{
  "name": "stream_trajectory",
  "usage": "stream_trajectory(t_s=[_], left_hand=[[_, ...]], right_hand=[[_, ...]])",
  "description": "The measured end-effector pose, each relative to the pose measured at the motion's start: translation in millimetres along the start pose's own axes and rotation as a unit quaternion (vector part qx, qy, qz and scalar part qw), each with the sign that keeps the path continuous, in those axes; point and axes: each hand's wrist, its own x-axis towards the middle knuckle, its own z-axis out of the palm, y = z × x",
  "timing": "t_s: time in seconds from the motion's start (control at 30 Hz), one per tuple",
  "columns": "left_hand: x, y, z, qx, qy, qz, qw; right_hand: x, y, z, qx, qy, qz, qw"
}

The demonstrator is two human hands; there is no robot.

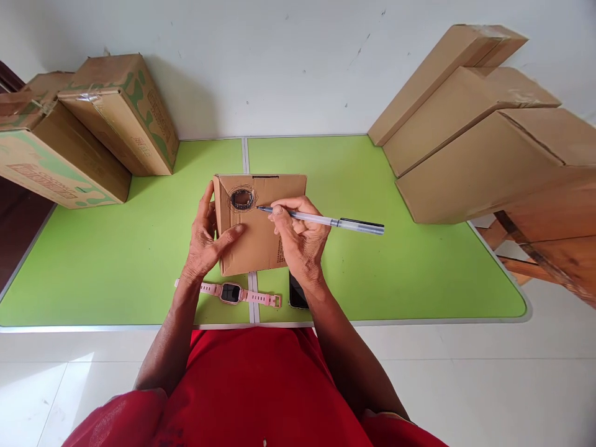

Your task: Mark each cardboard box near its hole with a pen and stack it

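A small cardboard box (255, 245) sits in the middle of the green table (116, 261), with a dark ring drawn around a hole (242, 199) near its upper left corner. My left hand (205, 239) grips the box's left edge, thumb across its face. My right hand (300, 239) is closed on a clear pen with a black cap (326, 221), and the pen tip touches the box just right of the ring. A pink wristwatch (231, 293) lies flat on the table just below the box, under my left wrist.
A dark phone (297, 294) lies partly under my right wrist. Two printed cardboard boxes (93, 124) lean at the back left. Three long plain cartons (470, 136) are stacked at the right, over a wooden frame (516, 264). White floor tiles lie in front.
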Motion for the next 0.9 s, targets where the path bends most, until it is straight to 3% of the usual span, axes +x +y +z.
stream_trajectory(t_s=[0.17, 0.37, 0.43, 0.53, 0.6, 0.67, 0.73, 0.8, 0.9], left_hand=[[-0.1, -1.5, -1.5, 0.012, -0.002, 0.011, 1.000], [-0.5, -1.5, -2.6, 0.010, -0.008, 0.010, 1.000], [0.4, -0.4, -3.0, 0.005, 0.004, 0.010, 1.000], [3.1, 2.2, -5.5, -0.013, 0.041, 0.007, 0.999], [5.0, 4.1, -8.4, -0.025, 0.066, 0.001, 0.998], [6.0, 5.9, -11.2, -0.036, 0.081, -0.002, 0.996], [5.9, 7.6, -13.1, -0.038, 0.086, -0.002, 0.996], [5.4, 9.3, -13.9, -0.024, 0.083, 0.002, 0.996], [5.9, 10.8, -14.1, -0.006, 0.078, 0.006, 0.997]], right_hand=[[7.8, 5.7, 4.0, 0.019, 0.028, -0.009, 0.999], [12.0, -0.7, 7.0, 0.004, -0.047, -0.015, 0.999], [17.1, -3.5, -8.6, -0.019, -0.030, -0.032, 0.999], [25.5, 1.6, -55.7, -0.158, 0.014, -0.097, 0.983], [25.5, 13.0, -96.6, -0.321, -0.024, -0.131, 0.938], [18.6, 28.3, -135.5, -0.480, -0.123, -0.128, 0.859], [6.5, 43.3, -164.5, -0.561, -0.210, -0.109, 0.793], [-7.2, 54.9, -180.0, -0.587, -0.268, -0.102, 0.757], [-23.8, 64.9, -182.4, -0.622, -0.330, -0.126, 0.699]])
